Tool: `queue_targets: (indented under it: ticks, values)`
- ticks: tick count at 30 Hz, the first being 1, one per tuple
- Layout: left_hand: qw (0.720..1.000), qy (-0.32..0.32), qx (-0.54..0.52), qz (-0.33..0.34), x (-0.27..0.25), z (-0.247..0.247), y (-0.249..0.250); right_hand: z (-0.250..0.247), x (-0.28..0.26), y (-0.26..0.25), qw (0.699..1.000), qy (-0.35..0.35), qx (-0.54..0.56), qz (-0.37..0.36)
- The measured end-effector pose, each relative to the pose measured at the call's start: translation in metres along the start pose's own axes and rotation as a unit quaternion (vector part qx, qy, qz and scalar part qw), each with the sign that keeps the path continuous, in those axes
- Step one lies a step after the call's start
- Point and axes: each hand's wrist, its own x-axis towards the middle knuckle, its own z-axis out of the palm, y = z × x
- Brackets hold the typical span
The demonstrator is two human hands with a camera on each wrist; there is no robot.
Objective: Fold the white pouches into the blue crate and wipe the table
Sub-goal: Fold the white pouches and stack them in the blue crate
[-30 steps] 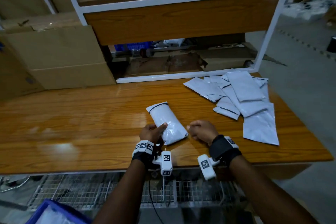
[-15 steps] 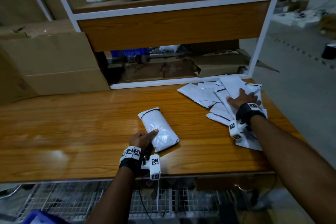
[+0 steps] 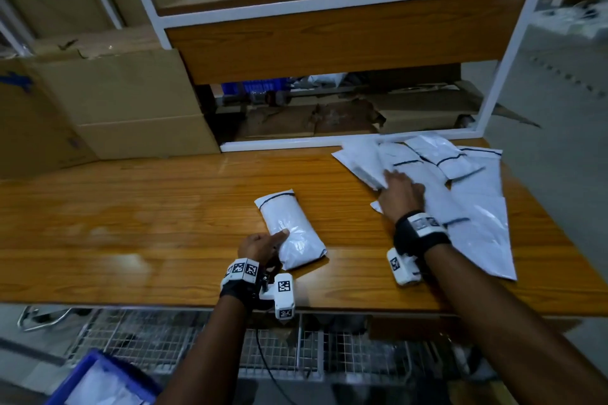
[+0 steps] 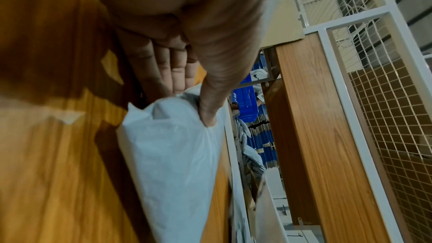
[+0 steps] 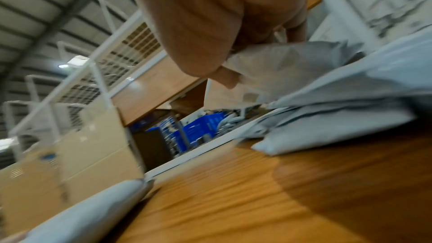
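A folded white pouch (image 3: 289,227) (image 4: 173,154) lies in the middle of the wooden table (image 3: 131,223). My left hand (image 3: 276,240) (image 4: 189,106) holds its near left end, thumb on top and fingers along the side. Several flat white pouches (image 3: 467,207) (image 5: 339,110) lie in a loose pile at the table's right end. My right hand (image 3: 391,184) (image 5: 257,56) is on the pile's left part and pinches the edge of one pouch (image 5: 285,66) between thumb and fingers. A corner of the blue crate (image 3: 82,381), with white pouches inside, shows below the table at the lower left.
A white-framed shelf unit (image 3: 329,6) with a wooden panel stands along the table's back edge. Cardboard boxes (image 3: 115,102) are stacked at the back left. A wire-mesh rack (image 3: 197,339) sits under the table's front edge. Another blue crate (image 4: 247,103) stands behind the frame.
My right hand left the folded pouch, reached right to the pile, then came back toward its left side and took hold of a pouch. The left hand stayed on the folded pouch.
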Motion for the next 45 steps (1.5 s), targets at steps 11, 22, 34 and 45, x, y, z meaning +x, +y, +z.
queue_targets:
  ticks: [11,22,34,45]
  values:
    - [0.988,0.108,0.096,0.052,-0.008,-0.091,-0.009,0.061,-0.087,-0.131,0.953,-0.266,-0.061,-0.132]
    - [0.982,0.134,0.124,0.055,-0.013,-0.141,-0.026,0.056,-0.04,-0.132,0.968,-0.238,0.075,0.04]
    - [0.974,0.21,-0.009,0.078,-0.033,-0.222,-0.077,0.078,-0.096,-0.254,0.917,-0.284,0.261,-0.099]
    - [0.938,0.313,-0.146,-0.008,-0.08,-0.383,-0.223,0.129,-0.237,-0.436,0.872,-0.342,0.249,-0.245]
